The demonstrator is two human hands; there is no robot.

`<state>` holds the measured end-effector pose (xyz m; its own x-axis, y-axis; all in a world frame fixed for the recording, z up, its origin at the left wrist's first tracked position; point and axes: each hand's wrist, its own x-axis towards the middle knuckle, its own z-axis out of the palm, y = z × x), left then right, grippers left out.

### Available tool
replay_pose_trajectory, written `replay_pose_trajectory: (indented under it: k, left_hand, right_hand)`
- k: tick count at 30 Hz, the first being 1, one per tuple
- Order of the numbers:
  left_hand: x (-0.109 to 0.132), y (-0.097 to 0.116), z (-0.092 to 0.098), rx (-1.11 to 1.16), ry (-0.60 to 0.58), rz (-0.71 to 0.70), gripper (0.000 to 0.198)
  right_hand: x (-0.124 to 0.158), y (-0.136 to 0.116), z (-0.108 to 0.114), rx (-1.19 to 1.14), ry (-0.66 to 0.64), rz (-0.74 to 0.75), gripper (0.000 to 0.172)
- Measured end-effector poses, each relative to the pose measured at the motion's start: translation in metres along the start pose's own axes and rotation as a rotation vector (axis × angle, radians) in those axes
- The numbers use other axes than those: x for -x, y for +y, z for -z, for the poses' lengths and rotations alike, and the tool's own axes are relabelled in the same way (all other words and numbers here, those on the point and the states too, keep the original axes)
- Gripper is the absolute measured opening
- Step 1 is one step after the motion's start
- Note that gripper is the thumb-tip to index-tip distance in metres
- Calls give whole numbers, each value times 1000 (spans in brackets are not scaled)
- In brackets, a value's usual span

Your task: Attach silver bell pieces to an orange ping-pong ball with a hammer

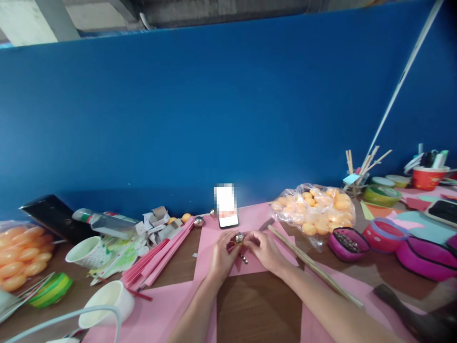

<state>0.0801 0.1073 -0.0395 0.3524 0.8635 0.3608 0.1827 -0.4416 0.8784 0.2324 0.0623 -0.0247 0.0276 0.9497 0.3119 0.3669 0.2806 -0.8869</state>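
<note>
A shiny silver ball (239, 237) sits between my hands, over a sheet of pink paper (207, 238). My left hand (224, 255) is closed, thumb and fingers pinching at the ball's left side. My right hand (263, 248) is closed too, its fingertips meeting just right of the ball; what they pinch is too small to make out. Something thin and orange-yellow shows by the fingertips. Small silver beads (244, 259) lie or hang just below the ball. A phone (228, 222) with a lit, blurred screen stands right behind my hands.
Pink paper strips (160, 255) and a white cup (107, 305) are on the left. Rightward lie wooden sticks (314, 264), a bag of orange balls (314, 209), a magenta tray (348, 244) of small pieces and a dark-handled tool (396, 302). A blue partition (228, 105) rises behind.
</note>
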Motion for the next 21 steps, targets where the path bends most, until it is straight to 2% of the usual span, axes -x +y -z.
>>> replay_pose_trajectory:
  k: [15,21]
  left_hand:
    - [0,1,0,-41,-5,-2,33]
    - [0,1,-4,51,7,19,34]
  right_hand:
    - [0,-1,-2,-2,44,9,6]
    - [-2,2,-2,-39,41,1,6]
